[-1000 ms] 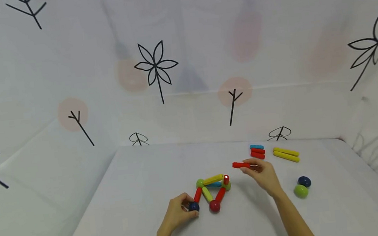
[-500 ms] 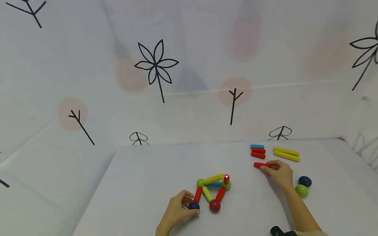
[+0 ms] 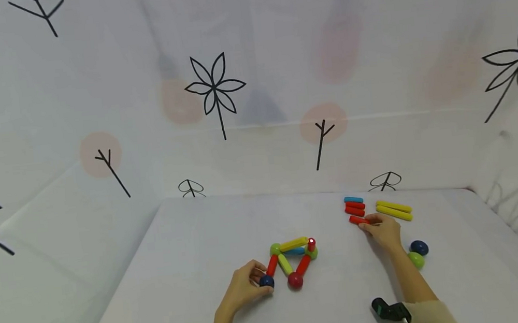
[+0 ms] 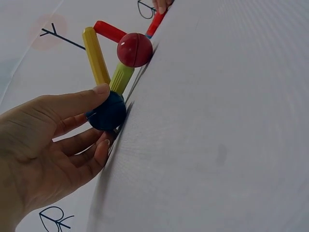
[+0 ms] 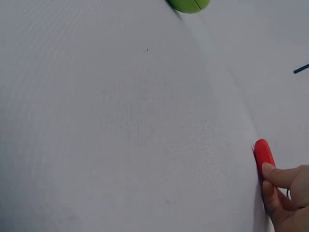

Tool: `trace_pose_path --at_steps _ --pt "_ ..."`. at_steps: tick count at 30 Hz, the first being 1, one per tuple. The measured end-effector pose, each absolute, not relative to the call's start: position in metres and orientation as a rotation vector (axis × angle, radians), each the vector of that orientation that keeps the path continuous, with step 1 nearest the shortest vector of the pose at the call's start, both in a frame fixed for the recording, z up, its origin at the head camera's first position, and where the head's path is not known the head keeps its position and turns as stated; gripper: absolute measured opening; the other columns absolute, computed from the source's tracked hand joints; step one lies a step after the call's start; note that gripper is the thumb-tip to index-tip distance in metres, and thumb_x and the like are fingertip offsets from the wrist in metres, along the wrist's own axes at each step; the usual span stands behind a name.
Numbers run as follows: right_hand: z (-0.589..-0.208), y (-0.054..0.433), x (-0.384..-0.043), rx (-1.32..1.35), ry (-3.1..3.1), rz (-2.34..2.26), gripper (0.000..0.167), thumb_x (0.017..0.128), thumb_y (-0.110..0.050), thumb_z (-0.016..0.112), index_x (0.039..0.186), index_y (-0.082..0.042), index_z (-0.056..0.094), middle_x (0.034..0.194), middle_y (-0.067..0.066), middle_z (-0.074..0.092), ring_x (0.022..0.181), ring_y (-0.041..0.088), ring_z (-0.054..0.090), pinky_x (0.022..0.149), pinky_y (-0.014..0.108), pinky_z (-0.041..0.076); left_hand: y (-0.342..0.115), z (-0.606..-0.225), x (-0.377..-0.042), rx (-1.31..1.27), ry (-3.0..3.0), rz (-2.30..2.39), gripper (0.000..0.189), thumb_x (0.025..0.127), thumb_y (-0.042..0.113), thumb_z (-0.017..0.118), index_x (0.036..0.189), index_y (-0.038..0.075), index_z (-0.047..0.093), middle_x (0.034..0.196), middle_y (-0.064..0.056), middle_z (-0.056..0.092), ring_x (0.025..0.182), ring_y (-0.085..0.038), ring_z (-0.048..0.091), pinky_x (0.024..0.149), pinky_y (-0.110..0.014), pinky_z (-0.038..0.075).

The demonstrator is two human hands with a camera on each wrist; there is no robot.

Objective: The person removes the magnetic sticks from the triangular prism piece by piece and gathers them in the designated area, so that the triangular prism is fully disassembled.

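My left hand [image 3: 243, 287] grips a dark blue ball [image 4: 107, 112] between thumb and fingers. That ball is one corner of a structure of coloured rods and balls on the table, with a red ball [image 3: 295, 281], a light green rod [image 3: 285, 265], a yellow rod [image 3: 293, 243] and two green balls, one of them at the back left [image 3: 275, 249]. Over at the right, my right hand [image 3: 384, 230] pinches a short red rod [image 3: 358, 220] between thumb and fingers. In the right wrist view this red rod [image 5: 263, 154] is low at the table surface.
Beyond the right hand lie a blue rod [image 3: 354, 199], two red rods [image 3: 354, 208] and two yellow rods [image 3: 394, 210]. A loose dark blue ball [image 3: 419, 248] and a green ball [image 3: 416, 259] sit right of the right forearm. A patterned sheet [image 3: 258, 156] hangs behind the table.
My right hand has carried the red rod away from the structure, rightward and then slightly back to beside the other red rods. The left hand has stayed on the blue ball.
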State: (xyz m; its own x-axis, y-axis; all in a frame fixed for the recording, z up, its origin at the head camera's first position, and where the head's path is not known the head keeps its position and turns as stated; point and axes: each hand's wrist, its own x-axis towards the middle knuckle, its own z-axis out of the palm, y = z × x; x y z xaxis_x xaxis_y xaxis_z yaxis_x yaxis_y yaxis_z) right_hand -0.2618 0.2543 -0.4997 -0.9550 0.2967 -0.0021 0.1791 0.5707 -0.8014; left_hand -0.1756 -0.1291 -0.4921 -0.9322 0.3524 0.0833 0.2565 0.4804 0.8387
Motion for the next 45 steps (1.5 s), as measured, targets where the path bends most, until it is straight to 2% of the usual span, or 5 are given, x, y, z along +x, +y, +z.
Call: trace_pose_path --at_steps 16,27,31,37,45 --pt "-0.509 0.246 -0.269 -0.471 -2.474 1.346 0.036 0.087 -0.014 0.067 0.114 0.007 0.055 0.11 0.027 0.06 0.097 0.036 0.059 0.09 0.045 0.046 -0.129 -0.49 -0.174 0.522 2.608 1.474 0.039 0.069 0.01 0.081 0.1 0.001 0.06 0.091 -0.006 0.065 0.078 -0.011 0.058 0.067 -0.021 0.048" --pt "-0.508 0.241 -0.267 -0.519 -2.489 1.328 0.037 0.089 -0.013 0.062 0.118 0.009 0.052 0.114 0.029 0.054 0.102 0.04 0.051 0.091 0.049 0.043 -0.128 -0.492 -0.173 0.497 2.612 1.458 0.038 0.07 0.01 0.08 0.101 0.002 0.06 0.091 -0.005 0.064 0.079 -0.013 0.058 0.067 -0.021 0.048" --pt "-0.503 0.231 -0.256 -0.52 -2.476 1.314 0.04 0.089 -0.013 0.061 0.122 0.007 0.049 0.111 0.026 0.048 0.096 0.038 0.049 0.084 0.044 0.044 -0.127 -0.491 -0.172 0.497 2.613 1.456 0.038 0.07 0.01 0.08 0.101 0.002 0.06 0.091 -0.006 0.065 0.079 -0.014 0.058 0.067 -0.022 0.048" --pt "-0.485 0.195 -0.229 -0.043 -2.506 1.295 0.038 0.089 -0.019 0.064 0.12 0.001 0.056 0.1 0.018 0.061 0.086 0.029 0.059 0.069 0.024 0.047 -0.128 -0.49 -0.172 0.502 2.616 1.457 0.037 0.07 0.009 0.08 0.101 0.002 0.059 0.093 -0.007 0.066 0.079 -0.014 0.058 0.068 -0.022 0.048" --pt "-0.465 0.151 -0.203 0.496 -2.607 1.385 0.042 0.089 -0.024 0.065 0.126 -0.006 0.056 0.103 0.006 0.066 0.092 0.022 0.061 0.07 0.023 0.05 -0.128 -0.49 -0.173 0.498 2.62 1.459 0.037 0.07 0.009 0.08 0.101 0.002 0.06 0.093 -0.006 0.065 0.079 -0.014 0.058 0.067 -0.022 0.048"
